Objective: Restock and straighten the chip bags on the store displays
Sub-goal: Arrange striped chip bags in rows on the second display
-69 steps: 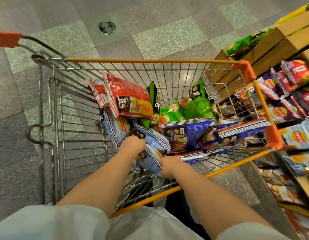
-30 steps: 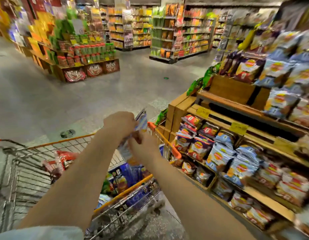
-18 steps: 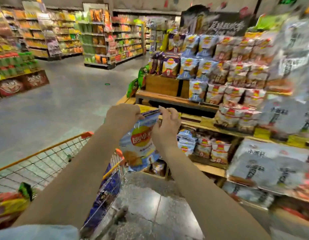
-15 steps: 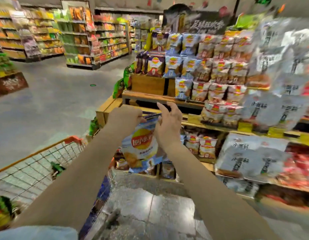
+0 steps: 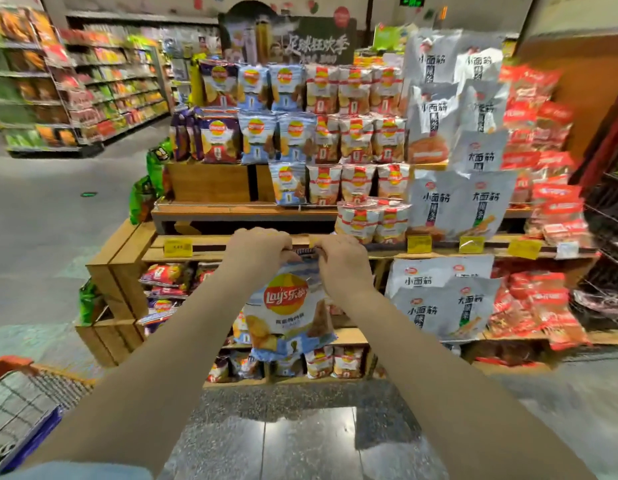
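Note:
A light-blue Lay's chip bag [image 5: 288, 311] hangs upright in front of me, held by its top seam. My left hand [image 5: 261, 249] grips the seam's left corner and my right hand [image 5: 340, 259] pinches its right corner. Behind the bag stands a tiered wooden display [image 5: 210, 183] stacked with rows of chip bags [image 5: 338, 133]. An empty stretch of wooden shelf [image 5: 214, 211] lies just above my hands, left of the stacked bags.
Large white snack bags [image 5: 446, 188] and red packs [image 5: 539, 299] fill the display's right side. The wire shopping cart [image 5: 20, 400] sits at the lower left. Yellow price tags [image 5: 177, 247] line the shelf edge. Store aisles and open floor [image 5: 51, 209] lie to the left.
I lifted the bag out of the cart and turned to face the display. My right hand, open half a second ago, now pinches the top seam.

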`<state>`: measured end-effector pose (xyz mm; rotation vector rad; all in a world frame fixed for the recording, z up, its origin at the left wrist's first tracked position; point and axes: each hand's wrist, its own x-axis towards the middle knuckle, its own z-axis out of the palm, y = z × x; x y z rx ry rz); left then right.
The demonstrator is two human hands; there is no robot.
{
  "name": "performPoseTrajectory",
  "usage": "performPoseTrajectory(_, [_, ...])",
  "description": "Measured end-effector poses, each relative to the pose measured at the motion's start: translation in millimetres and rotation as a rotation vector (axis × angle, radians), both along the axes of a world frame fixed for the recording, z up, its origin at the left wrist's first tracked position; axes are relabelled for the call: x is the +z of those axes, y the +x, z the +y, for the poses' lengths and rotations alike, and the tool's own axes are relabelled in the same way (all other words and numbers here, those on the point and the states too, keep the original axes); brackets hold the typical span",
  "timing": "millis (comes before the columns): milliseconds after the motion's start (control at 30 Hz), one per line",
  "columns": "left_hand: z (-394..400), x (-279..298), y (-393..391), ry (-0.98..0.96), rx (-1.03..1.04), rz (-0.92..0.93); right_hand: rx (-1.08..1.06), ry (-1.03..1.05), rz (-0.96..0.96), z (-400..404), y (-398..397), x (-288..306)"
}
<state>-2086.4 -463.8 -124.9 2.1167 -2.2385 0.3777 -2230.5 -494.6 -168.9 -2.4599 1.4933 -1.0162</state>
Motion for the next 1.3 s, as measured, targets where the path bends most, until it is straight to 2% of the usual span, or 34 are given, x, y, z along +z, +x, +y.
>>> performPoseTrajectory(233, [-125.3, 4.9, 9.6, -0.002, -0.048, 0.113, -0.025, 0.09, 0.096, -117.6, -0.7, 13.4])
performPoseTrajectory(400, [-206.5, 1.6, 0.7, -0.097, -0.064, 0.044, -0.041, 0.116, 0.061, -195.2, -9.9, 19.6])
performPoseTrajectory(667, [-314.6, 0.6, -25.7, -0.104, 0.064, -0.005, 0.017, 0.132, 0.049, -307.1, -32.1, 24.1])
performPoseTrajectory(900, [-365.6, 4.1, -26.7, -0.105, 0.162, 0.1, 0.109, 0.133, 0.079, -377.1, -29.0, 33.4])
performPoseTrajectory(1100, [-384.7, -4.0, 23.5, -0.092, 0.281, 0.144, 0.211, 0.119, 0.098, -412.7, 25.9, 25.9])
performPoseTrajectory(1300, [-407.6, -11.5, 119.3, -0.206, 0.329, 0.162, 0.207, 0.165, 0.064, -451.7, 104.2, 23.8])
